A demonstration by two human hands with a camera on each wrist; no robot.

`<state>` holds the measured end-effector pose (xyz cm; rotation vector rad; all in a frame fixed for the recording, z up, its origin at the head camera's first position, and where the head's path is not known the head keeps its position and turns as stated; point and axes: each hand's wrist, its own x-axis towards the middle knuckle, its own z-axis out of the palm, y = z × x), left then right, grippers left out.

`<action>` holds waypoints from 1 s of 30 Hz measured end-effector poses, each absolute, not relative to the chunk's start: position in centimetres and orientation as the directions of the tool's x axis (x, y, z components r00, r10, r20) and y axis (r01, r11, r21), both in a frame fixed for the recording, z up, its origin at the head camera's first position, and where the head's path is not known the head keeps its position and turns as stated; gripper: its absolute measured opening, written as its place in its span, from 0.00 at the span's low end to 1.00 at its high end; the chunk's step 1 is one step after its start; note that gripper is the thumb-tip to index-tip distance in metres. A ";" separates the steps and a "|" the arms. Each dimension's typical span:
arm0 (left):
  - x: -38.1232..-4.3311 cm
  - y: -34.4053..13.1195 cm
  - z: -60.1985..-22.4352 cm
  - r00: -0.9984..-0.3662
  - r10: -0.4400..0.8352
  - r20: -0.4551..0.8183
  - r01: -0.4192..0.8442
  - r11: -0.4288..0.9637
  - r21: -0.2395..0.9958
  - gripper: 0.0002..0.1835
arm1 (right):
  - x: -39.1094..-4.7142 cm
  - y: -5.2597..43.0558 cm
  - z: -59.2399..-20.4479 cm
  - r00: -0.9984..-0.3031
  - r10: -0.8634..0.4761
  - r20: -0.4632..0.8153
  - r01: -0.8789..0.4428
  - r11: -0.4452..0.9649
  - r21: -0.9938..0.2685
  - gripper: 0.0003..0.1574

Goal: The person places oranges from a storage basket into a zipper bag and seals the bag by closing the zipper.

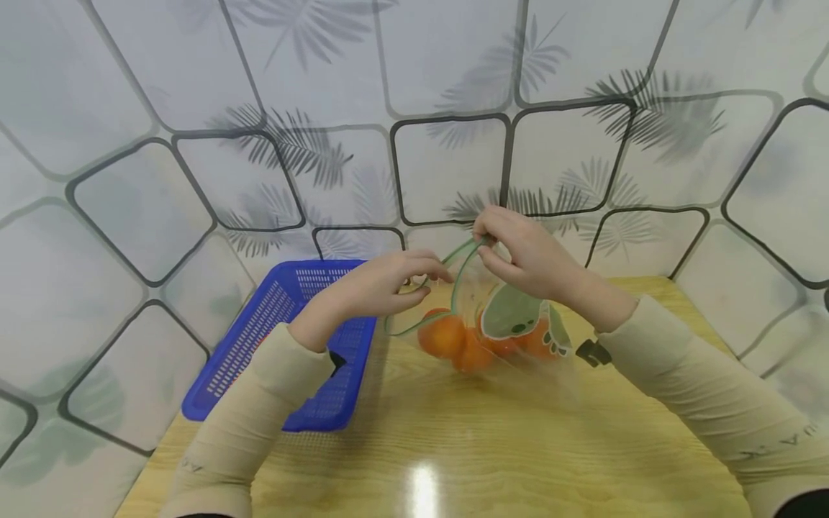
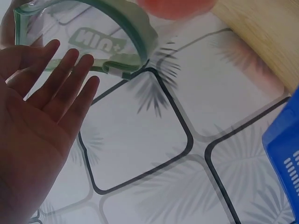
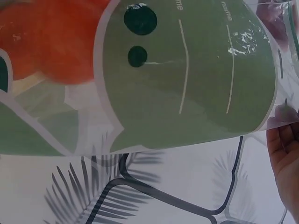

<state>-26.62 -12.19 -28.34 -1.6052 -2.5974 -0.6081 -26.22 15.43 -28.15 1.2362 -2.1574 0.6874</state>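
The left hand [image 1: 391,282] is at the left side of the bag's [image 1: 514,311] mouth, fingers extended and slightly apart. The right hand [image 1: 532,253] pinches the bag's upper rim. The sleeved left forearm [image 1: 255,403] and right forearm [image 1: 702,381] converge on the bag.

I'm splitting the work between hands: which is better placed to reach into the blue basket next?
Left, I'd judge: the left hand is nearer the blue basket, its fingers loosely open, while the right hand pinches the bag.

Has a blue slotted basket [image 1: 324,415] at left on a wood-grain counter [image 1: 486,453], plus a pale backdrop [image 1: 453,173] of grey leaves and rounded outlines
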 end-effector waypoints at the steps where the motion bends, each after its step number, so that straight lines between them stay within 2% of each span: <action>1: -26.6 -12.4 -28.3 -0.474 0.851 0.224 0.863 0.400 0.309 0.17 | -26.2 15.5 -28.1 -0.422 -0.598 0.682 -0.882 0.444 -0.157 0.03; 12: -26.3 -15.0 -29.0 -0.559 0.809 0.184 0.827 0.525 0.204 0.16 | -26.1 15.6 -28.1 -0.431 -0.602 0.672 -0.877 0.454 -0.156 0.02; 20: -25.9 -17.7 -29.9 -0.594 0.784 0.180 0.802 0.594 0.060 0.17 | -26.0 15.5 -28.4 -0.431 -0.597 0.676 -0.878 0.451 -0.161 0.03; 30: -25.6 -20.6 -30.6 -0.638 0.749 0.178 0.764 0.645 0.029 0.23 | -26.0 15.4 -28.4 -0.409 -0.611 0.677 -0.883 0.451 -0.127 0.02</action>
